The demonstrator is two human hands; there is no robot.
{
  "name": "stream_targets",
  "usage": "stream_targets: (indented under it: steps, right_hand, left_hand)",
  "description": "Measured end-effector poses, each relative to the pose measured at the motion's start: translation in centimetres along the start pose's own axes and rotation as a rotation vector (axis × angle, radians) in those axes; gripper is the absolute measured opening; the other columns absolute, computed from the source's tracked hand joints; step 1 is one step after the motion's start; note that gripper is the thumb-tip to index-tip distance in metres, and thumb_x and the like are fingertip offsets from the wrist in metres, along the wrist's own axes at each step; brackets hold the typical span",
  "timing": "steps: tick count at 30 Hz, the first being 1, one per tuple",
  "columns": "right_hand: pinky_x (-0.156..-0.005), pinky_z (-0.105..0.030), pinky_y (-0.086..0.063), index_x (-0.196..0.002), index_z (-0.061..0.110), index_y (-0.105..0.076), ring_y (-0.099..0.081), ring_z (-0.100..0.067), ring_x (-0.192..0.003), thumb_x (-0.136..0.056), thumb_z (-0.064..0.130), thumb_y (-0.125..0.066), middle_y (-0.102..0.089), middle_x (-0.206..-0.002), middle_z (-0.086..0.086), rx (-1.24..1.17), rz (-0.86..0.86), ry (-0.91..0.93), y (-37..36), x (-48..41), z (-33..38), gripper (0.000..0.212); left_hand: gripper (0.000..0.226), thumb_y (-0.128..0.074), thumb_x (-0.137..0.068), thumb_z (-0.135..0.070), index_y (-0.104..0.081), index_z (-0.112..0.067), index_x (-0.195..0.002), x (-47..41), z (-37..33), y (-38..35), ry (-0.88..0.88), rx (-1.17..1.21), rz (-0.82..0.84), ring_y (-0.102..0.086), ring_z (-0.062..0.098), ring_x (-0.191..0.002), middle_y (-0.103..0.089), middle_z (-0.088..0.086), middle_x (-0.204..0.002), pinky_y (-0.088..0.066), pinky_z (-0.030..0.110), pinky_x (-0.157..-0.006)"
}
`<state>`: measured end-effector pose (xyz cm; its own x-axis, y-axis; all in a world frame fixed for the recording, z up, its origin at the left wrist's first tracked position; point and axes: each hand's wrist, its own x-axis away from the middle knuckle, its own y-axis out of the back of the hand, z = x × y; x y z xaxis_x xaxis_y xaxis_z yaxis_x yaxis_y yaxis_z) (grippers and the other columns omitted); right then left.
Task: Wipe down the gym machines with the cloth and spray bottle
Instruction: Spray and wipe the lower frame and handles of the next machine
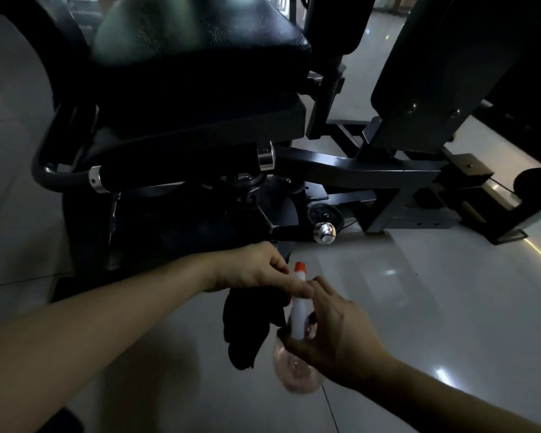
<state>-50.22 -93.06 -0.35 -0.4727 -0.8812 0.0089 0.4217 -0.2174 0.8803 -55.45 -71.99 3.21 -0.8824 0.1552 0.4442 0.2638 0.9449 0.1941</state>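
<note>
low before the gym machine (200, 98), the right hand (334, 335) curls its fingers round the spray bottle (298, 317); the left hand (256, 270) clutches the cloth (250, 332) while touching the nozzle (300, 269), likely adjusting it.

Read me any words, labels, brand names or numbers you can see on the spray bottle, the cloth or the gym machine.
No text can be read in this view.
spray bottle: white and orange head, clear body, no label showing.
black cloth: no print or tag showing.
gym machine: dark pads and frame, no legible lettering or numbers; the picture is dim, so small marks could be missed.
</note>
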Motion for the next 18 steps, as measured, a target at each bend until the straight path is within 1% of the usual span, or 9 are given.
stream_targets:
  steps: [2, 3, 5, 6, 9, 11, 13, 16, 18]
  right_hand:
    - [-0.074, -0.030, -0.055, -0.126, 0.027, -0.045, -0.061, -0.008, -0.084, -0.074, 0.065, -0.050, -0.055, -0.105, 0.012, -0.029, -0.019, 0.002, 1.3, 0.1, -0.4, 0.064]
    - [-0.075, -0.032, -0.055, -0.127, 0.027, -0.046, -0.062, -0.009, -0.087, -0.074, 0.062, -0.051, -0.056, -0.107, 0.011, -0.045, -0.013, 0.003, 2.0, 0.2, -0.8, 0.064]
    - [-0.075, -0.033, -0.057, -0.125, 0.025, -0.052, -0.062, -0.007, -0.087, -0.073, 0.056, -0.056, -0.059, -0.107, 0.009, -0.139, -0.007, -0.010, 3.6, 0.4, -1.7, 0.060]
    - [-0.074, -0.034, -0.057, -0.122, 0.023, -0.056, -0.063, -0.006, -0.085, -0.073, 0.053, -0.057, -0.061, -0.106, 0.009, -0.196, -0.017, -0.027, 4.4, 0.5, -2.4, 0.057]
    - [-0.075, -0.038, -0.058, -0.107, 0.019, -0.064, -0.065, -0.006, -0.082, -0.075, 0.048, -0.055, -0.065, -0.098, 0.008, -0.286, -0.060, -0.085, 6.0, 0.6, -4.2, 0.045]
    - [-0.070, -0.045, -0.058, -0.090, 0.017, -0.064, -0.066, -0.013, -0.073, -0.079, 0.045, -0.053, -0.065, -0.086, 0.002, -0.342, -0.067, -0.116, 6.5, 0.5, -5.0, 0.032]
    - [-0.065, -0.049, -0.055, -0.079, 0.016, -0.059, -0.063, -0.021, -0.067, -0.082, 0.044, -0.051, -0.062, -0.077, -0.003, -0.351, -0.071, -0.106, 6.8, 0.4, -5.5, 0.029]
    - [-0.070, -0.044, -0.057, -0.090, 0.019, -0.064, -0.064, -0.013, -0.073, -0.078, 0.044, -0.051, -0.065, -0.086, 0.004, -0.317, -0.023, -0.081, 7.7, 0.2, -6.1, 0.030]
    - [-0.077, -0.037, -0.059, -0.098, 0.026, -0.065, -0.067, -0.008, -0.083, -0.082, 0.038, -0.058, -0.067, -0.096, 0.009, -0.359, 0.061, -0.116, 8.6, -0.1, -7.1, 0.021]
  left_hand:
    - [0.041, -0.072, -0.088, -0.048, -0.075, -0.008, -0.083, -0.4, 0.0, 0.0, -0.003, 0.024, -0.044, -0.067, 0.011, -0.063, -0.072, 0.000, -0.072, -0.050, 0.020, -0.059]
    - [0.047, -0.070, -0.089, -0.053, -0.075, -0.007, -0.082, -0.6, 0.1, 0.1, 0.004, 0.043, -0.077, -0.067, 0.013, -0.062, -0.072, 0.002, -0.071, -0.050, 0.020, -0.060]
    - [0.056, -0.067, -0.086, -0.060, -0.078, -0.006, -0.083, -1.4, 0.2, 0.2, 0.033, 0.070, -0.147, -0.067, 0.018, -0.066, -0.073, 0.008, -0.075, -0.051, 0.025, -0.064]
    - [0.053, -0.067, -0.087, -0.057, -0.078, -0.005, -0.083, -1.8, 0.2, 0.3, 0.040, 0.077, -0.185, -0.066, 0.020, -0.067, -0.072, 0.010, -0.075, -0.052, 0.026, -0.065]
    - [0.032, -0.066, -0.093, -0.029, -0.078, -0.003, -0.081, -2.8, 0.0, 0.2, 0.032, 0.125, -0.271, -0.067, 0.019, -0.071, -0.072, 0.010, -0.076, -0.052, 0.023, -0.064]
    - [0.026, -0.063, -0.094, -0.019, -0.077, -0.001, -0.080, -3.3, -0.2, 0.1, 0.026, 0.136, -0.285, -0.067, 0.017, -0.070, -0.072, 0.010, -0.076, -0.052, 0.022, -0.064]
    - [0.025, -0.062, -0.093, -0.016, -0.077, 0.000, -0.081, -3.6, -0.3, 0.0, 0.034, 0.124, -0.286, -0.067, 0.016, -0.069, -0.071, 0.009, -0.075, -0.051, 0.022, -0.063]
    - [0.021, -0.064, -0.091, -0.014, -0.077, 0.001, -0.083, -4.0, -0.2, 0.0, 0.059, 0.091, -0.286, -0.068, 0.013, -0.070, -0.073, 0.005, -0.075, -0.051, 0.020, -0.065]
    - [0.020, -0.065, -0.090, -0.014, -0.077, 0.001, -0.085, -4.1, 0.0, 0.1, 0.079, 0.069, -0.265, -0.069, 0.011, -0.071, -0.073, 0.003, -0.075, -0.051, 0.020, -0.068]
